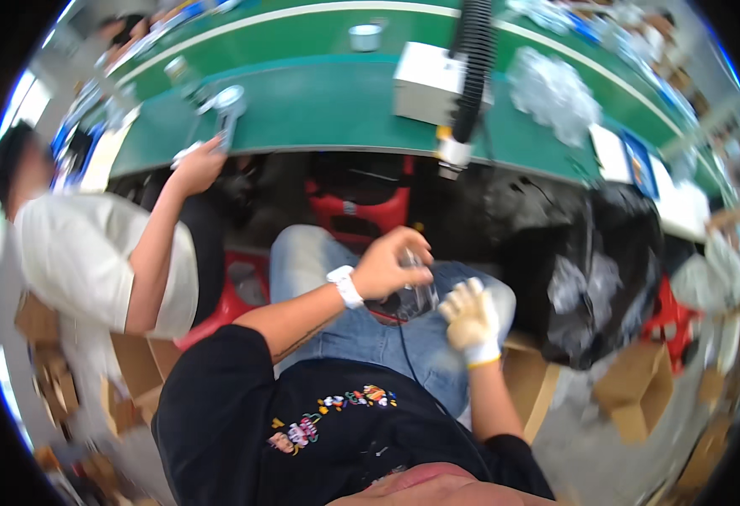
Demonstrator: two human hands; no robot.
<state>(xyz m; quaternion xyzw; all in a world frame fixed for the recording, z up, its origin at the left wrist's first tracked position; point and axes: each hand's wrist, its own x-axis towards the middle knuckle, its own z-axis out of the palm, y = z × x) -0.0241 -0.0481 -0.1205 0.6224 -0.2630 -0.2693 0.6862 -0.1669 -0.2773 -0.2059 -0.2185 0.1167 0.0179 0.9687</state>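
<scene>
Over my lap, my left hand, bare and with a white watch on the wrist, has its fingers curled round something. What they hold is partly hidden and blurred. Just below those fingers a dark, partly see-through object rests near my thighs, and a thin black cable runs from there down across my shirt. To the right of it, my right hand wears a cream knitted glove. Its fingers are slightly bent and apart, with nothing visible in them.
A green workbench stands ahead, bearing a white box and clear plastic bags. A black ribbed hose hangs down. At left, a co-worker's hand holds a grey tool. Black bag and cardboard box are right.
</scene>
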